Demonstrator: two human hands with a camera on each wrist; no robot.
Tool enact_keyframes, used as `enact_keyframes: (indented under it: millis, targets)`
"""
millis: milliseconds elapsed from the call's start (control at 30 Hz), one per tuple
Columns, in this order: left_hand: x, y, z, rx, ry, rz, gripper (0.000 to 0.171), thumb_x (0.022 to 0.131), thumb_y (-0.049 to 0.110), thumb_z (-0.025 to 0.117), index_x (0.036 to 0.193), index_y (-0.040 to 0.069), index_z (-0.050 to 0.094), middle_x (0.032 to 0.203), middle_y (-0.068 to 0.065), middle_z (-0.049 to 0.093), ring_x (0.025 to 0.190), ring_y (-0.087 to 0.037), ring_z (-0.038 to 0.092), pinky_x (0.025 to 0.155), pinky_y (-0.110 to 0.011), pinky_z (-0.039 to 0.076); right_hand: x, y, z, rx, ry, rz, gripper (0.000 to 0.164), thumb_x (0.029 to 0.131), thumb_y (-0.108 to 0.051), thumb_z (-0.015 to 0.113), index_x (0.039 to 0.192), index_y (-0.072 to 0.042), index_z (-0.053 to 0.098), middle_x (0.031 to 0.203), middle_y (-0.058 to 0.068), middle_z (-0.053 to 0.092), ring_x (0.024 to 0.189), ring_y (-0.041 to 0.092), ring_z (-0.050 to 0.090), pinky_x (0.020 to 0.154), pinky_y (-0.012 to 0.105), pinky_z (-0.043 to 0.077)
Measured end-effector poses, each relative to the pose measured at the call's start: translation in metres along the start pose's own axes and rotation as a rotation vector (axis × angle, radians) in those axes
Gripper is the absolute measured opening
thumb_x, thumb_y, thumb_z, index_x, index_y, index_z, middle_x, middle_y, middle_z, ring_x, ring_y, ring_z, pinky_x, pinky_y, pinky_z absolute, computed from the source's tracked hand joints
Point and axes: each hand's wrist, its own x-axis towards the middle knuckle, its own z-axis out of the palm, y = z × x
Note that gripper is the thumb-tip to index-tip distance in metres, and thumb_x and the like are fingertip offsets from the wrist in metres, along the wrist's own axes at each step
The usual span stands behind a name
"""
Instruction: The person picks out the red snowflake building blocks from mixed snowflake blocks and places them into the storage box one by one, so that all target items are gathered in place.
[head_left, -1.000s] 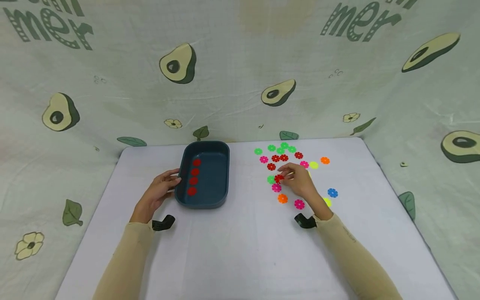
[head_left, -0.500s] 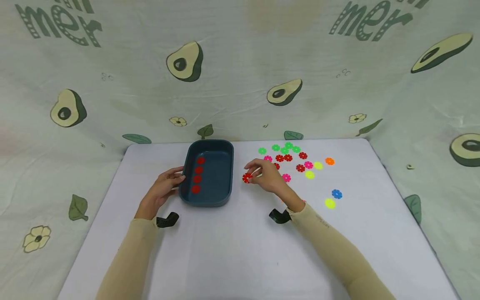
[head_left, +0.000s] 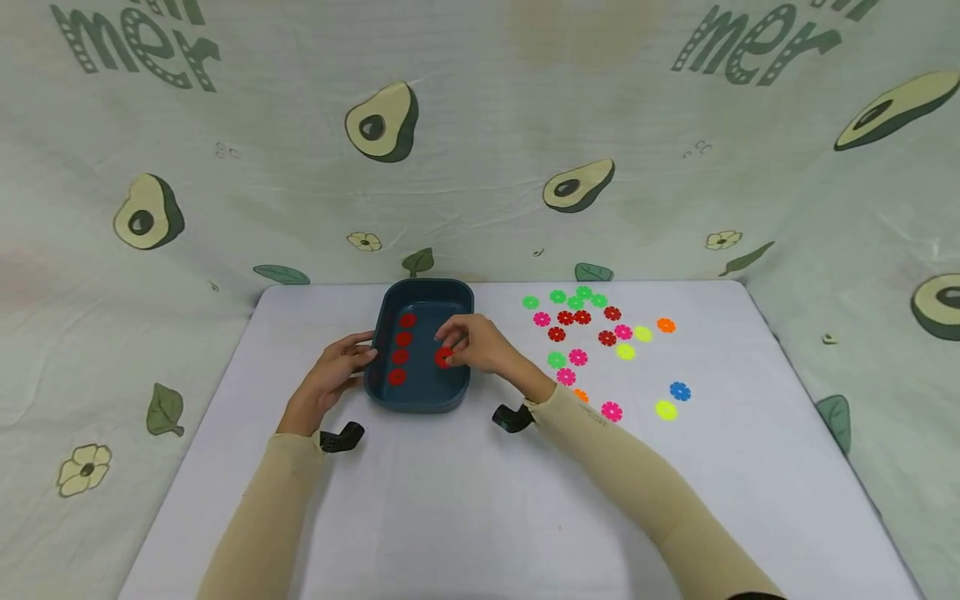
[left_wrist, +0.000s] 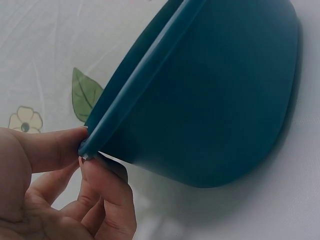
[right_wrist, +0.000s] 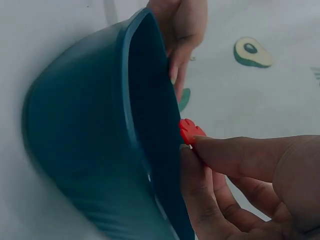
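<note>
A dark teal tray (head_left: 420,404) with raised walls stands on the table, left of centre. Along its left half lies a column of several red notched discs (head_left: 403,339). My left hand (head_left: 330,379) pinches the tray's left rim between thumb and fingers, plain in the left wrist view, where the tray wall (left_wrist: 210,100) fills much of the frame. Over the tray's right half, my right hand (head_left: 480,343) holds one red notched disc (right_wrist: 190,131) between thumb and index finger. That disc is at about rim height in the right wrist view, apart from the tray floor.
Right of the tray, loose notched discs lie scattered: green ones (head_left: 557,297), dark red ones (head_left: 582,317), pink ones (head_left: 611,411), yellow ones (head_left: 666,410), orange ones (head_left: 666,325) and one blue disc (head_left: 680,391). A printed cloth (head_left: 480,225) hangs behind the white table (head_left: 450,517).
My right hand has picked up a red disc from the scattered group and carried it left to above the tray. The left hand has kept its hold on the rim.
</note>
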Motion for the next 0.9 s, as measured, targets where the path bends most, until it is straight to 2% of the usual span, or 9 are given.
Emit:
enact_keyframes:
  millis: [167, 367, 500, 700, 900]
  targets:
    - [0.0, -0.001, -0.001, -0.005, -0.006, 0.0, 0.06, 0.111, 0.019, 0.058, 0.165, 0.008, 0.035, 0.124, 0.002, 0.056, 0.099, -0.008, 0.061, 0.082, -0.028, 0.05, 0.014, -0.009, 0.011, -0.04, -0.026, 0.021, 0.035, 0.083, 0.015, 0.078, 0.116, 0.004, 0.072, 0.1, 0.015, 0.072, 0.08, 0.021, 0.068, 0.072, 0.026, 0.055]
    - [0.0, 0.0, -0.001, -0.01, -0.002, -0.001, 0.06, 0.11, 0.019, 0.058, 0.165, 0.008, 0.036, 0.124, 0.001, 0.056, 0.1, -0.009, 0.06, 0.082, -0.029, 0.049, 0.032, -0.014, 0.02, -0.125, -0.007, 0.083, 0.035, 0.083, 0.012, 0.08, 0.116, 0.0, 0.074, 0.1, 0.013, 0.074, 0.087, 0.023, 0.067, 0.073, 0.027, 0.053]
    - [0.0, 0.001, -0.001, -0.012, 0.008, 0.001, 0.058, 0.11, 0.018, 0.059, 0.164, 0.009, 0.038, 0.124, 0.0, 0.056, 0.1, -0.009, 0.061, 0.082, -0.028, 0.05, 0.044, -0.015, 0.025, -0.124, 0.027, 0.156, 0.035, 0.083, 0.012, 0.081, 0.115, -0.001, 0.075, 0.099, 0.013, 0.075, 0.093, 0.025, 0.068, 0.076, 0.028, 0.054]
    - [0.0, 0.001, -0.002, -0.013, 0.007, 0.013, 0.058, 0.11, 0.016, 0.059, 0.163, 0.007, 0.038, 0.127, -0.003, 0.058, 0.099, -0.008, 0.063, 0.081, -0.028, 0.052, 0.063, -0.012, 0.029, -0.119, 0.101, 0.24, 0.034, 0.083, 0.011, 0.081, 0.114, -0.003, 0.077, 0.101, 0.013, 0.075, 0.092, 0.026, 0.068, 0.077, 0.031, 0.055]
    - [0.001, 0.001, 0.001, -0.014, 0.01, 0.011, 0.057, 0.11, 0.017, 0.058, 0.163, 0.008, 0.039, 0.131, -0.007, 0.056, 0.1, -0.008, 0.063, 0.082, -0.027, 0.051, 0.082, -0.005, 0.032, -0.098, 0.172, 0.343, 0.031, 0.09, 0.011, 0.071, 0.115, -0.006, 0.078, 0.106, 0.013, 0.077, 0.09, 0.026, 0.071, 0.075, 0.03, 0.052]
